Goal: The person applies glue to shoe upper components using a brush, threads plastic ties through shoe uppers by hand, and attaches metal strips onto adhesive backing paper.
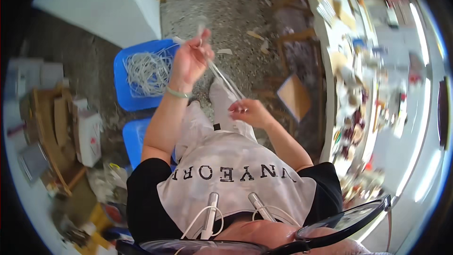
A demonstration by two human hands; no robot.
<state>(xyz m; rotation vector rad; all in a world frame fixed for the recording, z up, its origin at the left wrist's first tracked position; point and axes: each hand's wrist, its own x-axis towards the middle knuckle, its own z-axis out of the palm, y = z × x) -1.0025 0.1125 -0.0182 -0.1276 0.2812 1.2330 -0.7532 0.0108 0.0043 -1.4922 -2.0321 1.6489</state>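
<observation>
1. Cords (226, 81) slant from the left hand's (188, 63) fingers, rightward and bodyward, to the right hand's (254, 112).
2. Both hands' fingers look clamped on them; the left's are blurred.
3. Blue bin (120, 89): left of the left fingers, nearer that hand.

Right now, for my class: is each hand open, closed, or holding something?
Left hand: closed, holding white cords.
Right hand: closed, holding the same white cords.

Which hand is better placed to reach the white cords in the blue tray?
Left, probably: the left hand is beside the blue tray and its white cords; the right hand is farther off to the right. Both are engaged, with white strands stretched between them.
</observation>
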